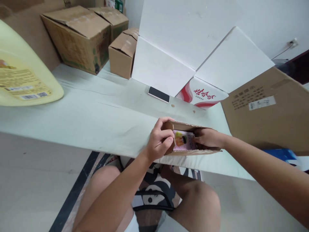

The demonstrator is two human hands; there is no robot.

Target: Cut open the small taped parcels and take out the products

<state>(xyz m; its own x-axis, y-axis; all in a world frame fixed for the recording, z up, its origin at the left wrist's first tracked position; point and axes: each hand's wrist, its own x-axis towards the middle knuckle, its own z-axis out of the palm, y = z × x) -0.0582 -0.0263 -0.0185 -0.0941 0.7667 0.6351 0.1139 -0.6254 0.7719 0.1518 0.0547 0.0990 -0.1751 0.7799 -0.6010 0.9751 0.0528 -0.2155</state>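
An open-topped narrow cardboard box lies near the front edge of the table. My left hand is closed on its left end, fingers curled over the wall. Inside the box is a small pink printed box with a yellow and orange picture on it. My right hand reaches into the cardboard box from the right. Its fingers are bent and pressed against the right end of the pink box; the fingertips are partly hidden.
Behind stand a smartphone, an open white carton and several taped boxes. A large yellow bottle is at left. A big cardboard carton and a blue package are at right. The table has a pale cover.
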